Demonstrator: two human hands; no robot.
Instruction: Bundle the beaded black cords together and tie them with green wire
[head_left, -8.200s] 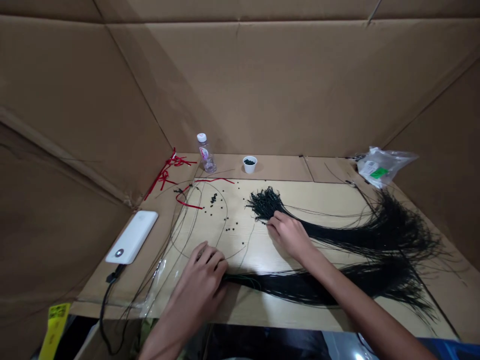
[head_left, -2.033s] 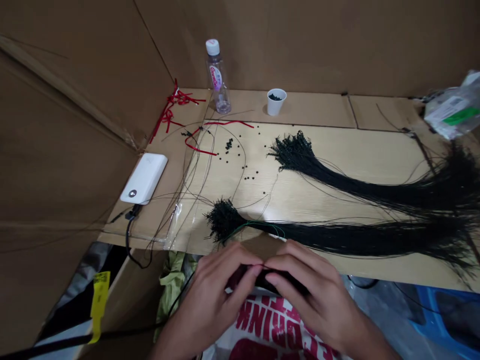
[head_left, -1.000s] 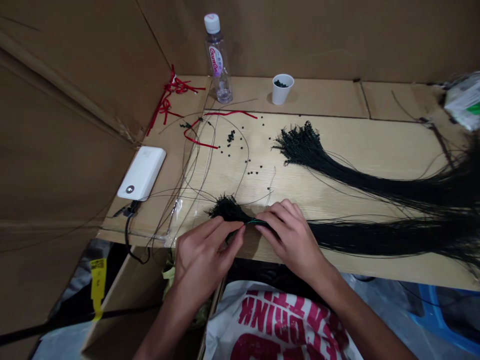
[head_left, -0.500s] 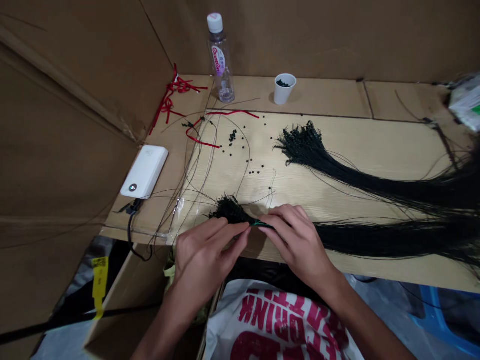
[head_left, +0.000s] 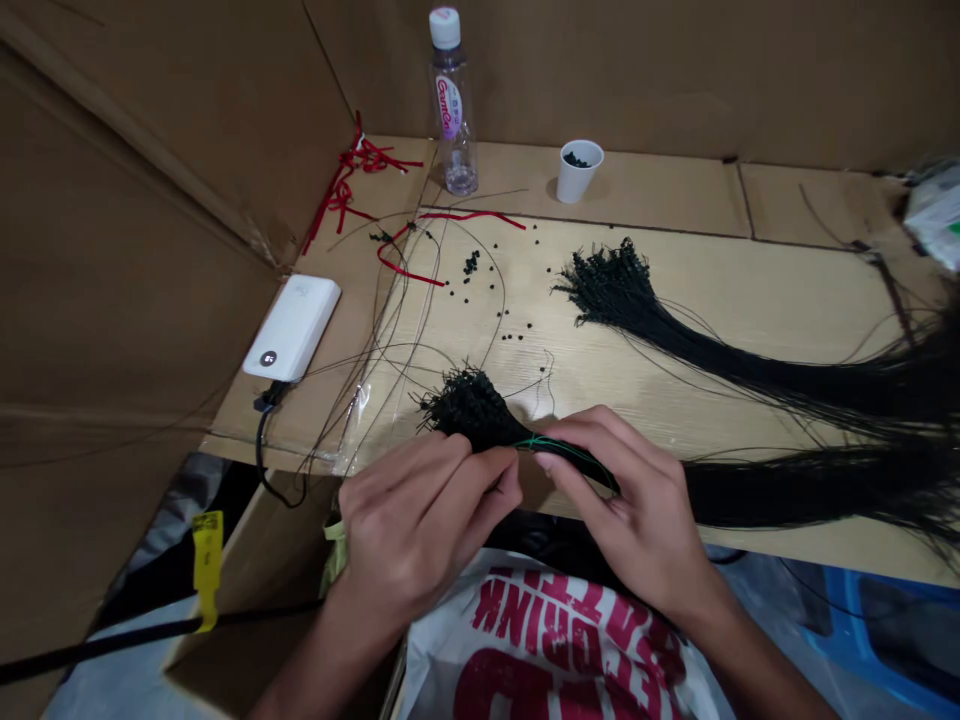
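Note:
A thick bundle of black strands [head_left: 757, 492] with a knobbly, bushy end runs along the front edge of the table. Around its neck goes a thin green tie [head_left: 534, 441]. My left hand [head_left: 431, 505] is closed on the bundle just below the bushy end, fingertips close to the tie. My right hand [head_left: 630, 490] grips the bundle to the right of the tie, thumb and fingers around the strands. Behind it a second black bundle [head_left: 720, 350] lies loose, its knobbly end toward the middle of the table.
A clear bottle [head_left: 456, 120] and a paper cup [head_left: 579, 172] holding dark bits stand at the back. Small dark beads [head_left: 471, 263], red ribbon [head_left: 409, 272] and loose wires are scattered left of centre. A white power bank [head_left: 292, 327] with a cable lies at left.
The bundle's bushy end has risen slightly and shows more. My right hand has moved a little to the right, so the green tie is more exposed. The view has shifted slightly.

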